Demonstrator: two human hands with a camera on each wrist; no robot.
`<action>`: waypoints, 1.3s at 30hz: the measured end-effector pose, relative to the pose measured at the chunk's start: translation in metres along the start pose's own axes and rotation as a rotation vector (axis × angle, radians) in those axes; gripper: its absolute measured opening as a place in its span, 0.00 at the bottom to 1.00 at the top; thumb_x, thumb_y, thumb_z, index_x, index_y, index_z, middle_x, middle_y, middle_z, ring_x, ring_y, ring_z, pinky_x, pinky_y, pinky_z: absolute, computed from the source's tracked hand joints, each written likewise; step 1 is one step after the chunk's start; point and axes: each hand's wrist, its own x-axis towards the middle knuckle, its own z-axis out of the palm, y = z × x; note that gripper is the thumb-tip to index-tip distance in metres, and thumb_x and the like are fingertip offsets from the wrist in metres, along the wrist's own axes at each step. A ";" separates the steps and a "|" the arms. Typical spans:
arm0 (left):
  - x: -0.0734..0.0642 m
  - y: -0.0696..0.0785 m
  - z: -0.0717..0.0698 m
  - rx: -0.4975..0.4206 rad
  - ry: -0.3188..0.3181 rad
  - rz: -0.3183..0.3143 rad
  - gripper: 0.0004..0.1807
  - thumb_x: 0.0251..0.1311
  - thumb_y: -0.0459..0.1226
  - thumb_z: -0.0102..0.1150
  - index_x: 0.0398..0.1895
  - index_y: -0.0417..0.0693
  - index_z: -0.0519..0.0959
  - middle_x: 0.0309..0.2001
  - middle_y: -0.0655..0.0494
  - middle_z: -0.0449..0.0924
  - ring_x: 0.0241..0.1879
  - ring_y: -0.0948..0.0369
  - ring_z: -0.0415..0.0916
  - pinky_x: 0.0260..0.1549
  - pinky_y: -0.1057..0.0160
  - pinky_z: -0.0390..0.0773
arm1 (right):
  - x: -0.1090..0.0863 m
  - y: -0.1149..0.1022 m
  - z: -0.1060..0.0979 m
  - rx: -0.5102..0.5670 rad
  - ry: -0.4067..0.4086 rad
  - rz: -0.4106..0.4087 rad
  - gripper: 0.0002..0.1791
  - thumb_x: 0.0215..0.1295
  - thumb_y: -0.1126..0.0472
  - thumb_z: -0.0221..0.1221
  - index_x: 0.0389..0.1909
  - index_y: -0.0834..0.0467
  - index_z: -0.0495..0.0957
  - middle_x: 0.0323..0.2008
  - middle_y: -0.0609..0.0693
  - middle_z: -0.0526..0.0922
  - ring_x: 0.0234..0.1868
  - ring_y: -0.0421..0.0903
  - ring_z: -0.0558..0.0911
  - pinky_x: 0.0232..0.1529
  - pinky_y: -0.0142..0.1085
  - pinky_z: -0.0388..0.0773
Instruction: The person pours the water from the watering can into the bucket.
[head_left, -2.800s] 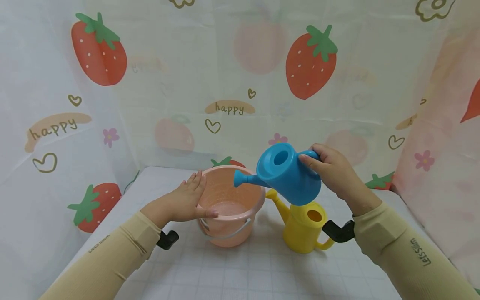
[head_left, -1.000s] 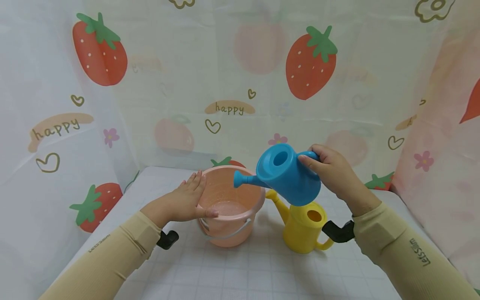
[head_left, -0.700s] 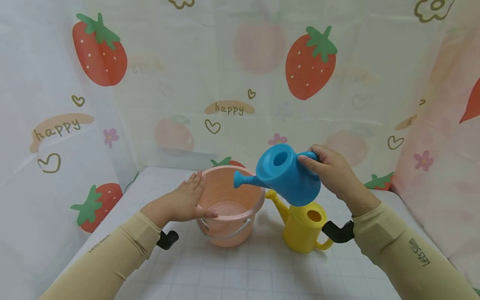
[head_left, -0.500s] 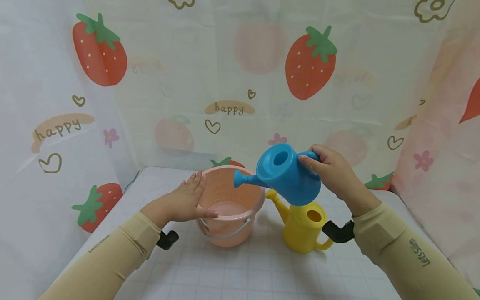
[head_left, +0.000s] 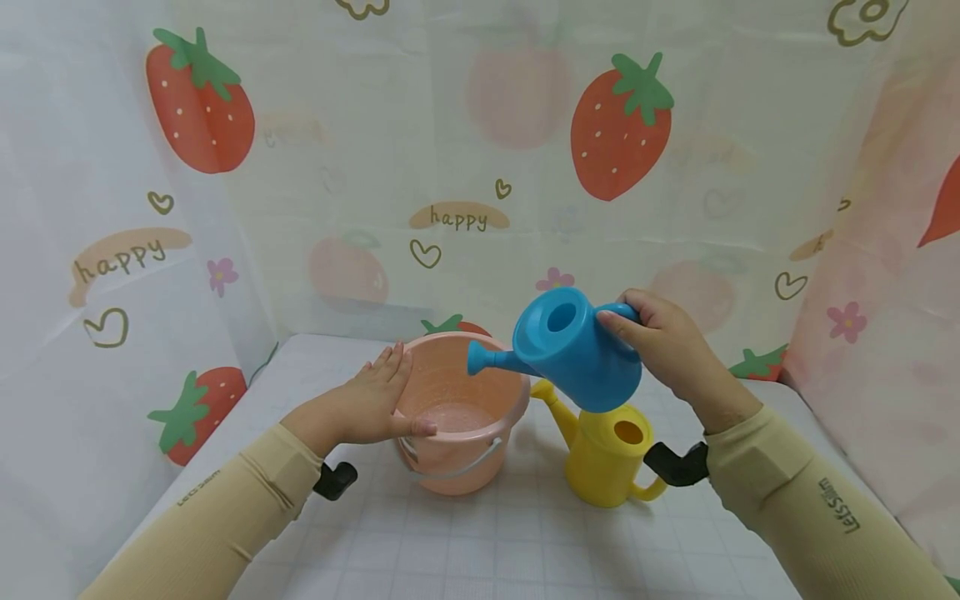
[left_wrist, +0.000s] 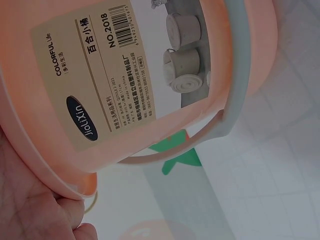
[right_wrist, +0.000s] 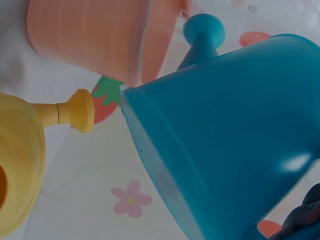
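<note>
My right hand [head_left: 666, 343] grips the handle of a blue watering can [head_left: 585, 358]. The can is tilted leftward, and its spout head [head_left: 477, 358] sits over the opening of a pink bucket [head_left: 459, 458]. On the bucket's left rim rests my left hand [head_left: 369, 402], with straight fingers and the thumb laid over the near edge. The bucket's floor looks pale and mottled; any stream from the spout cannot be made out. A yellow watering can [head_left: 606, 467] stands upright on the table, just below the blue one. In the left wrist view, a printed label [left_wrist: 95, 75] shows on the bucket.
The bucket's pale bail handle [head_left: 457, 473] hangs down at its front. A white table cover [head_left: 480, 542] with a faint grid lies beneath. Strawberry-printed curtains [head_left: 360, 192] enclose the back and both sides. Black wrist mounts [head_left: 678, 463] stick out below the sleeves.
Both hands, the bucket and the two watering cans hold their positions. Only the left curtain's print has drifted slightly to the right.
</note>
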 end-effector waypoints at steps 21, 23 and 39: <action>-0.001 0.001 -0.001 -0.008 0.003 0.014 0.65 0.45 0.74 0.42 0.69 0.32 0.37 0.70 0.37 0.28 0.70 0.44 0.29 0.64 0.44 0.40 | 0.001 -0.001 0.000 -0.002 -0.002 0.008 0.21 0.66 0.44 0.48 0.35 0.61 0.68 0.29 0.57 0.68 0.43 0.54 0.72 0.46 0.51 0.72; -0.001 0.001 -0.001 -0.004 0.002 0.014 0.65 0.45 0.74 0.42 0.69 0.32 0.36 0.70 0.37 0.28 0.70 0.44 0.29 0.64 0.44 0.40 | 0.000 -0.001 0.000 -0.004 -0.003 0.009 0.22 0.66 0.44 0.48 0.35 0.61 0.68 0.29 0.57 0.69 0.43 0.54 0.72 0.46 0.51 0.72; -0.001 0.000 0.000 -0.004 0.001 0.012 0.64 0.46 0.73 0.43 0.69 0.32 0.36 0.70 0.37 0.27 0.69 0.44 0.29 0.64 0.43 0.40 | 0.001 -0.003 -0.001 -0.020 -0.009 0.003 0.21 0.66 0.44 0.48 0.34 0.61 0.67 0.28 0.57 0.68 0.42 0.54 0.73 0.46 0.51 0.72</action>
